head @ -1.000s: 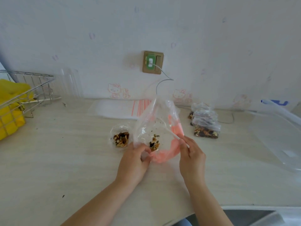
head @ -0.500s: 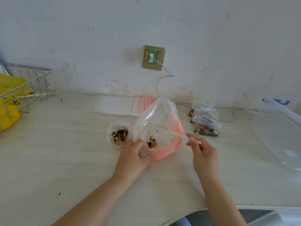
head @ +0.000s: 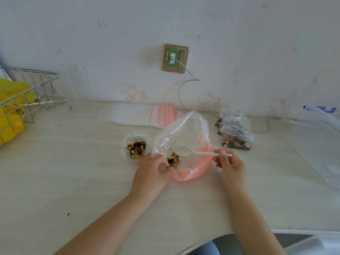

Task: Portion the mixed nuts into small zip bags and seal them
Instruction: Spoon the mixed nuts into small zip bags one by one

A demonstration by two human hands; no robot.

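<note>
On the tabletop (head: pixel 77 181), pale wood-grain, items listed from largest down.

Clear plastic container (head: pixel 316 150), far right, lying partly out of view; contents cannot be told.

Wire basket (head: pixel 27 92), far left, holding something yellow (head: pixel 9 115).

Stack of flat zip bags (head: pixel 139 115) with red stripes at one end, lying against the wall behind the work area.

Large clear bag (head: pixel 184 137) with a pink lower edge, centre, its mouth held open toward me. Inside: a small heap of mixed nuts (head: pixel 173 160) at the near left corner, plus dark crumbs stuck to the film.

Pile of filled small bags (head: pixel 235 133), right of the large bag, each with mixed nuts inside; whether they are sealed cannot be told.

One small zip bag (head: pixel 135 144), left of the large bag and just beside it, standing open with a portion of nuts in the bottom.

My left hand (head: pixel 152 173), fingers curled, grips the near left edge of the large bag.

My right hand (head: pixel 230 162), well apart from the left, pinches the handle of a white plastic spoon (head: pixel 195 152), whose bowl lies inside the large bag, above the nuts; whether it carries any cannot be told.
</note>
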